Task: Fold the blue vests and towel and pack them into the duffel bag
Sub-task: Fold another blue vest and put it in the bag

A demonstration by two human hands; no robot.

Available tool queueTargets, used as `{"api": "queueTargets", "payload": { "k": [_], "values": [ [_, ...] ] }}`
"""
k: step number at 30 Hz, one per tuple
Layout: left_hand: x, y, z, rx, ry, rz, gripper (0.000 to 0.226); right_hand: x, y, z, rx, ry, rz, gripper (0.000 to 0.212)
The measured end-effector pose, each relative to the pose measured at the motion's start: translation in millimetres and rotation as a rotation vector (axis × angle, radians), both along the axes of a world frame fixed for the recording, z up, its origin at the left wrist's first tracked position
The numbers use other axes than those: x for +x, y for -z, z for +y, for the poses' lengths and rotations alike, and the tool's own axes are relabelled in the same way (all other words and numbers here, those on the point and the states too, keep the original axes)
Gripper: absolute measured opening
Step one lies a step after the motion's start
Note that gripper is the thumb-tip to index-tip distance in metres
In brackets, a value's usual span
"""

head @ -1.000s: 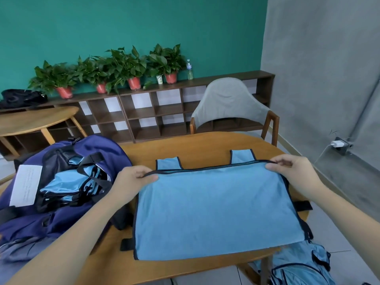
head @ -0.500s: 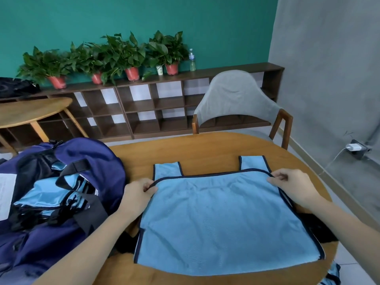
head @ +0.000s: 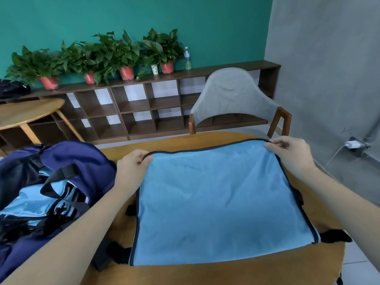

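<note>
Folding a vest (head: 220, 204) on the tabletop (head: 226, 272), mid-step by the look of it. Left hand (head: 131, 169) pinching the far left corner of the dark-trimmed top edge, fingers curled over the hem; right hand (head: 292, 155) pinching the far right corner the same way, thumb and fingertips closed on the trim. Cloth lifted slightly at that far edge, spread flat toward the near edge of the tabletop, black side straps poking out at both lower corners. No shoulder straps showing beyond the held edge, so probably tucked under or hidden behind the raised hem; hard to say which. Duffel bag (head: 78, 161) just left of the vest, touching the left forearm, mouth open, with light blue cloth already inside, likely folded vests. No towel to be picked out for certain. Likely next: carrying the held edge toward the body to halve the vest, or laying it down and smoothing it, then folding across to a size that fits the bag opening. Worth keeping both corners level so the trim lines up, and tucking the loose black straps in before lifting it over to the bag.
</note>
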State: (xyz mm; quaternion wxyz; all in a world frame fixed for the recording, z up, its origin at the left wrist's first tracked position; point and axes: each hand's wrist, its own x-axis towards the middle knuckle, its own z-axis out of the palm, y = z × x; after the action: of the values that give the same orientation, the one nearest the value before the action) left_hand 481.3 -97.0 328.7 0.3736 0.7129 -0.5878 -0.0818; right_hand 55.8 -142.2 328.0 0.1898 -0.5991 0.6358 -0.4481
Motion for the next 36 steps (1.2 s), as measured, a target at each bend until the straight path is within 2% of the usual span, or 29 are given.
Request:
{"api": "queueTargets", "payload": {
  "k": [2,4,5,8,10,12,15,17,19,22,25,27,29,31,32,33,36],
  "values": [
    [7,14,-19,0.174,0.017,-0.07,0.027,6,7,-11,0.08,-0.022,0.007,0.027],
    [8,27,-22,0.378,0.034,-0.129,0.054,13,17,-9,0.207,-0.065,0.063,0.05],
    [5,33,-18,0.425,0.027,-0.2,0.06,16,22,-3,0.253,-0.081,0.125,0.059],
    [-16,45,13,0.3,0.028,-0.432,0.05,25,40,29,0.235,-0.13,0.411,0.063],
    [-36,47,44,0.157,0.106,-0.431,0.043,33,45,52,0.173,-0.218,0.558,0.058],
    [-55,52,74,0.102,0.213,-0.368,0.04,38,47,71,0.184,-0.344,0.614,0.059],
    [-86,60,113,0.247,0.229,-0.314,0.048,41,54,92,0.244,-0.453,0.701,0.076],
    [-96,65,133,0.421,0.136,-0.388,0.06,39,64,105,0.269,-0.464,0.786,0.086],
    [-100,69,148,0.521,0.085,-0.449,0.071,36,73,112,0.287,-0.45,0.82,0.084],
    [-99,72,151,0.556,0.079,-0.502,0.077,37,78,119,0.351,-0.395,0.838,0.086],
    [-89,73,132,0.543,0.188,-0.543,0.08,43,73,129,0.415,-0.339,0.887,0.088],
    [-74,69,106,0.508,0.305,-0.577,0.078,48,59,138,0.352,-0.22,1.014,0.086],
    [-52,63,70,0.439,0.34,-0.781,0.072,57,41,144,0.214,-0.093,1.095,0.076],
    [-36,50,41,0.402,0.205,-1.019,0.066,65,29,145,0.126,-0.041,1.066,0.068],
    [-34,44,30,0.403,0.13,-1.054,0.061,68,28,143,0.064,-0.025,1.049,0.065],
    [-34,41,25,0.4,0.085,-1.042,0.057,67,33,141,0.003,-0.02,1.014,0.063],
    [-50,47,26,0.36,0.094,-0.813,0.053,62,54,133,-0.162,-0.065,0.958,0.055]
  ]
}}
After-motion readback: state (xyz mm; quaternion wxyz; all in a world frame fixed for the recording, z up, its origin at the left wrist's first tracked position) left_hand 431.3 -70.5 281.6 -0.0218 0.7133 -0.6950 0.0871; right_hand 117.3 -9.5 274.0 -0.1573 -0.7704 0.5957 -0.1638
